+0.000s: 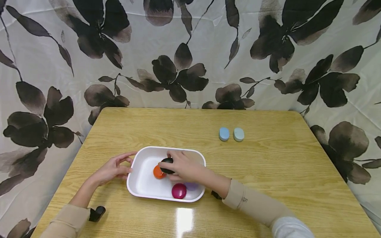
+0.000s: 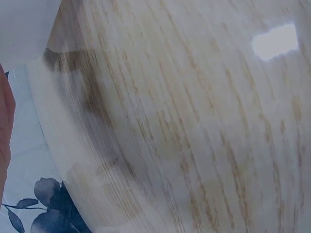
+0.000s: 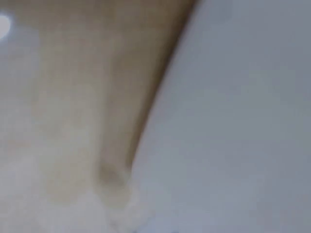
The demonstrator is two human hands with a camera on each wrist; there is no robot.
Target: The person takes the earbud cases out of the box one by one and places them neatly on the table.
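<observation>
Tray point(image 1: 144, 183) on tabletop point(image 1: 268, 158) | black disc point(image 1: 167, 161) pinched in right hand point(image 1: 185, 165), over tray, just right of orange disc point(image 1: 158, 173), contact unclear | left hand point(image 1: 114, 168) farther off, fingers apart, at tray's left rim

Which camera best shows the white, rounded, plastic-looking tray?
The head view: nearly the whole tray shows, though the right hand covers part. The left wrist view catches only a pale piece at upper left; the right wrist view has a blurred pale surface, probably the tray's side.
</observation>
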